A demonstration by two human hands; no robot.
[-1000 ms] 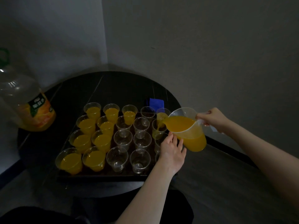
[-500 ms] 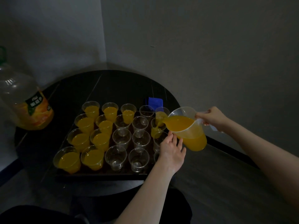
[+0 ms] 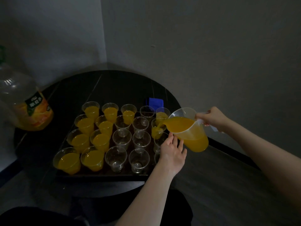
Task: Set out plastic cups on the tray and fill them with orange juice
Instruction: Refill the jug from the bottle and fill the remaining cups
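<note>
Jug (image 3: 190, 132) pours beside tray (image 3: 101, 176) edge

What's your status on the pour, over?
Right hand grips jug, tipped, pouring into right-column cup. Left hand open beside that column. Seven empty cups in clear view; nothing blocking.

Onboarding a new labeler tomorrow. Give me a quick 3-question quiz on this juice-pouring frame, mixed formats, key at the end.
1. True or false: the right hand grips the handle of the tilted jug.
2. Multiple choice: juice from the jug runs into a cup in which column of the tray? A) far left B) middle C) far right
3. Fill in: the left hand, fingers straight, rests by the tray's ___ edge.

Key: 1 true; 2 C; 3 right
</note>
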